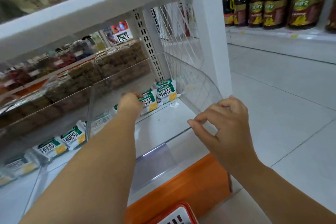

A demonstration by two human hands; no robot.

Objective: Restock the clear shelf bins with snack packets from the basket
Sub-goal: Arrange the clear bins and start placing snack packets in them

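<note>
My left hand reaches deep into a clear shelf bin and grips a white-and-green snack packet standing at the back. Another packet of the same kind leans beside it on the right. My right hand hangs over the bin's right front edge with fingers loosely curled and holds nothing. In the neighbouring clear bin on the left lie several more white-and-green packets. The basket, orange-rimmed with a white grid, shows only at the bottom edge.
A white shelf board runs overhead. Brown packaged snacks fill the clear bins behind. An orange shelf base runs below the bin. Dark bottles line a shelf at top right, above a white tiled floor.
</note>
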